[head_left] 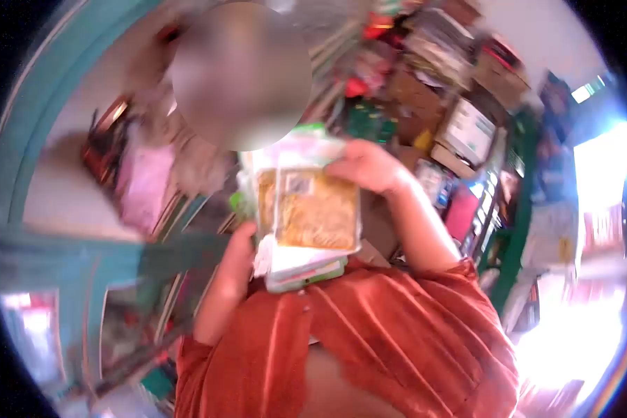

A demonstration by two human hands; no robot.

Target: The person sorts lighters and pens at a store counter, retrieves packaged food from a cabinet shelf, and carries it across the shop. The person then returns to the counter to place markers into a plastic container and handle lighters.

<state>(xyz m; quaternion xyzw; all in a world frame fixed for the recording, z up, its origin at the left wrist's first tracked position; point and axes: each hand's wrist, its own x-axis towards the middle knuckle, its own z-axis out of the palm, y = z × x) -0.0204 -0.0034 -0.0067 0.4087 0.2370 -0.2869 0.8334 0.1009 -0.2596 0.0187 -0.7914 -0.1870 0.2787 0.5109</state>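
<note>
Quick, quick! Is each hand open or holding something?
Right hand: holding the stack of packets by its corner.
Left hand: at the stack's side, mostly hidden; can't tell if it's gripping.

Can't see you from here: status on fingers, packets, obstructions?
Right fingers grip stacked packets, upper right corner. Left fingers at left edge, grip unclear. Obstructions: can't tell, view blurred.

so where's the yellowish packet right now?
Head view, near centre: the yellowish packet faces the camera, right hand at its upper-right corner, rust-red shirt below it in frame.

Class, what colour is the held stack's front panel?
The panel is golden brown, in the head view.
</note>
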